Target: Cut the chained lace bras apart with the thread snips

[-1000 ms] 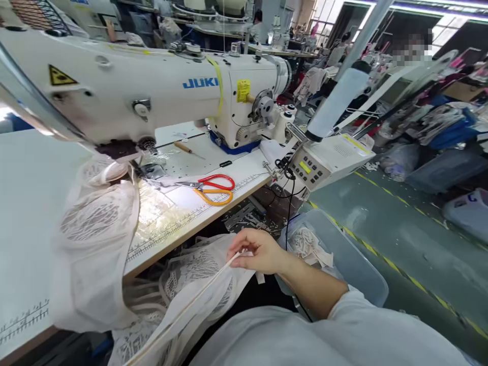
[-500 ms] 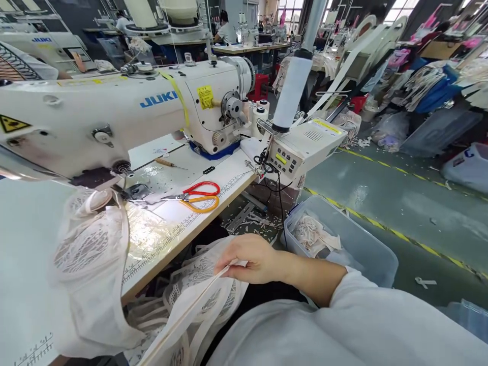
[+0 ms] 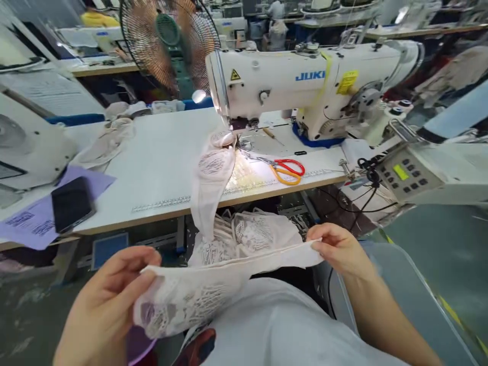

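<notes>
A white lace bra piece [image 3: 206,292] is stretched between my two hands above my lap. Its left end is pinched by my left hand [image 3: 109,300], thumb against fingers. My right hand [image 3: 341,254] pinches the narrow strip at the other end. Behind it, more lace bra pieces [image 3: 263,231] hang below the table edge. Another lace bra [image 3: 211,178] lies under the needle area of the sewing machine [image 3: 274,76] and drapes over the table's front edge. Scissors [image 3: 287,170] with one red and one orange handle rest to its right.
An awl [image 3: 272,134] lies beside the machine bed. A phone [image 3: 72,203] on purple paper [image 3: 28,226] is at the left. A fan [image 3: 168,40] stands behind the table. A control box [image 3: 407,173] and a clear plastic bin [image 3: 412,274] are at my right.
The view has swung left. My left hand has come into view holding the bra piece's left end. The strip, earlier slanting down from my right hand, now runs nearly level between both hands.
</notes>
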